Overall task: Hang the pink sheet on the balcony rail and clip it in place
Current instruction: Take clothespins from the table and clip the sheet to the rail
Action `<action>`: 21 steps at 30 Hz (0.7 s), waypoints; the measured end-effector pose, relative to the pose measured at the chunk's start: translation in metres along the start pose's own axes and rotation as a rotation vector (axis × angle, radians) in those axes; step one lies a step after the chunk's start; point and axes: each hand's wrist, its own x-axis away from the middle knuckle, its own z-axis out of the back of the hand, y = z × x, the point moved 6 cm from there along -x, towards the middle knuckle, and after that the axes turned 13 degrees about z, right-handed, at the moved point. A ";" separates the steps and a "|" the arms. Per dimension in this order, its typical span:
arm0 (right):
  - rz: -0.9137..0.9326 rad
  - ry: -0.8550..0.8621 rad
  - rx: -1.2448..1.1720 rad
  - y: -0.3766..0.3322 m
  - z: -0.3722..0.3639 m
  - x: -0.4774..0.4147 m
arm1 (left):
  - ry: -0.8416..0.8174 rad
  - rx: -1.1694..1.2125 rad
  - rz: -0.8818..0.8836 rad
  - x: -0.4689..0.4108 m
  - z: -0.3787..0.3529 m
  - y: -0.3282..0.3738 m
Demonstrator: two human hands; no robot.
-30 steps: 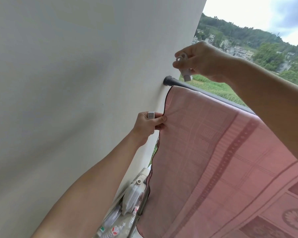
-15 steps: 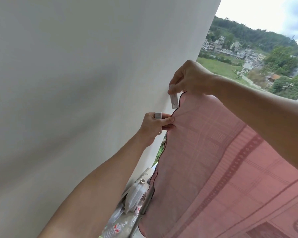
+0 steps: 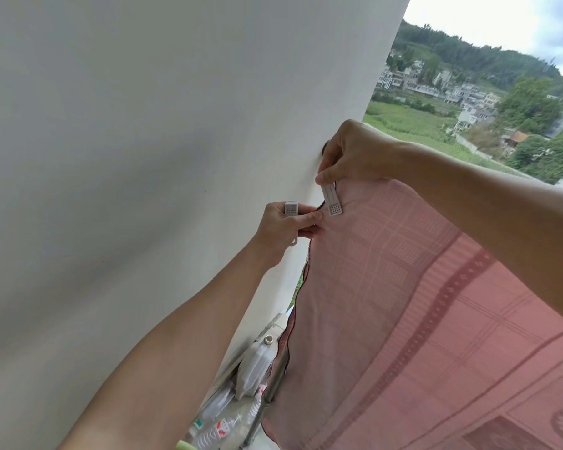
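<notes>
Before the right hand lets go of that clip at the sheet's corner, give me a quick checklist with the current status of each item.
1. Pink sheet draped over the rail: ok, it hangs down from the top edge.
2. Clip in the right hand sits at the sheet's corner by the wall: ok.
3. Clip bites both sheet and rail: cannot tell, the hand hides the rail there.
4. Left hand pinches the sheet's edge just below: ok.
5. Spare clip ready in the left hand: ok.
6. Sheet's far end secured: cannot tell, it is out of view.
</notes>
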 end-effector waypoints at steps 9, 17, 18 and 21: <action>-0.115 -0.091 -0.057 0.016 -0.013 0.012 | 0.032 -0.056 0.020 0.000 -0.005 -0.017; -0.106 0.029 -0.116 0.016 -0.012 0.025 | 0.209 -0.200 0.199 0.022 0.048 -0.064; -0.074 0.119 -0.102 0.011 -0.009 0.025 | 0.246 -0.185 0.230 0.027 0.058 -0.070; 0.050 0.408 -0.035 -0.014 -0.004 0.033 | 0.351 -0.071 0.304 0.040 0.091 -0.082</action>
